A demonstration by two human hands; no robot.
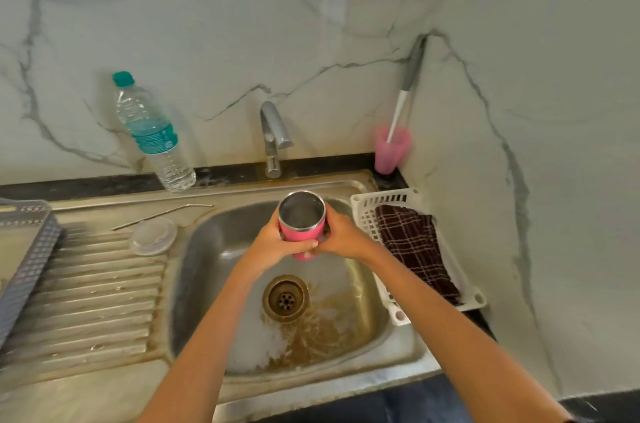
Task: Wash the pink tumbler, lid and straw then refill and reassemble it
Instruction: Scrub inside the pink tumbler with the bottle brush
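The pink tumbler (302,225) is upright over the middle of the sink (207,249). The left hand (273,242) and right hand (341,237) wrap its body. Steel, stiff, probably light and slippery when wet; best gripped around the middle.

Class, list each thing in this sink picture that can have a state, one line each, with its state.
pink tumbler: upright, lid off, held over the sink basin
left hand: grip closed on the tumbler
right hand: grip closed on the tumbler
clear lid: off, lying on the drainboard
metal straw: out, lying on the drainboard
tap: no water running
water bottle: capped, upright
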